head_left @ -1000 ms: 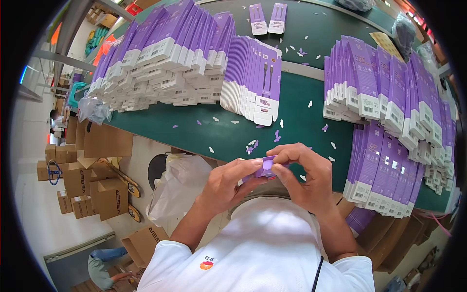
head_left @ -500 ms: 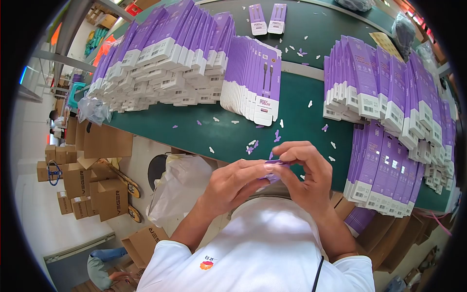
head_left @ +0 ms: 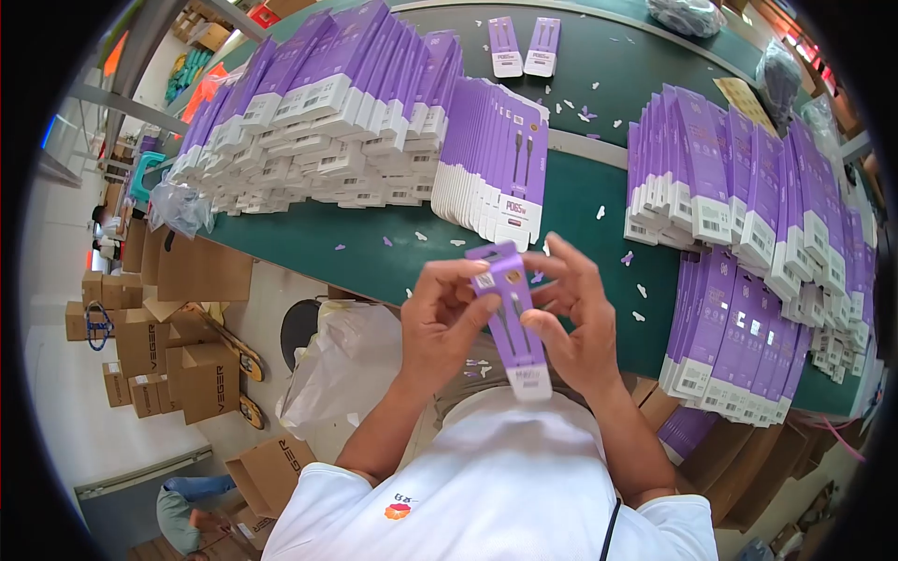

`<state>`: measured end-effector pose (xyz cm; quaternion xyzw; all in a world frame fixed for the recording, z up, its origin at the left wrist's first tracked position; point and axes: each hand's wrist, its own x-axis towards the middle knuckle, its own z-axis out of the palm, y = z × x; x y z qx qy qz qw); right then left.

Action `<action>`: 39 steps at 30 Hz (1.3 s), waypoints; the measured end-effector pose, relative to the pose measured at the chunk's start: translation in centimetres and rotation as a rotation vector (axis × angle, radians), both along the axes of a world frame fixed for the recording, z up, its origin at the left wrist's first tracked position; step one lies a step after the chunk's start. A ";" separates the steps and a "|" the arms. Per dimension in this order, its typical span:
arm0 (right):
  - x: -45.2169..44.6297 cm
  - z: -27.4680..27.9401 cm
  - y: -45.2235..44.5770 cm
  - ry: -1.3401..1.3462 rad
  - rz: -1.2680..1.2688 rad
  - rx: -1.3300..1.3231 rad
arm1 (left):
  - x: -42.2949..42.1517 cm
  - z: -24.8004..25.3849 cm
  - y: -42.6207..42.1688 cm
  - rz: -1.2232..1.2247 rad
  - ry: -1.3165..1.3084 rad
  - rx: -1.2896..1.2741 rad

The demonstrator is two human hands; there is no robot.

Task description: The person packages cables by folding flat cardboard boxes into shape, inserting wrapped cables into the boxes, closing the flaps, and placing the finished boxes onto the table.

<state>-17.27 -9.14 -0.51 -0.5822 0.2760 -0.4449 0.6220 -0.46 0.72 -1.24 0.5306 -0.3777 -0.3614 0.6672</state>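
From afar I am watching the left hand [head_left: 434, 316] pinching the purple box [head_left: 517, 332] by the table's near edge [head_left: 309, 262], the right hand [head_left: 582, 327] having fingers loosely spread, so a weakening pinch could be dropping it.

I stood in what looked like a factory packing workshop: purple-and-white retail cable boxes [head_left: 313, 89] rose in massed stacks on a long green-topped workbench [head_left: 374, 266] strewn with small die-cut scraps [head_left: 387, 241]. Brown corrugated cartons [head_left: 210, 374], several printed VEGER, crowded the floor [head_left: 265, 304] beside it, and another person [head_left: 176, 519] was beside some of them.
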 end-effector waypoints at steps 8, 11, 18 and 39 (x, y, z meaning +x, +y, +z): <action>-1.1 -5.4 -1.2 0.214 0.122 -0.092 | 4.2 -2.2 -2.5 0.248 -0.050 -0.136; 2.1 -1.9 -5.6 0.145 -0.113 0.167 | 4.2 -3.6 -2.9 0.315 -0.101 -0.261; 11.4 -3.6 -22.9 0.081 -0.265 0.122 | 5.3 -6.5 -2.3 0.347 -0.525 0.120; 0.3 -5.2 -3.5 0.991 -0.223 -0.995 | 3.8 -5.5 -0.6 0.278 -0.279 0.031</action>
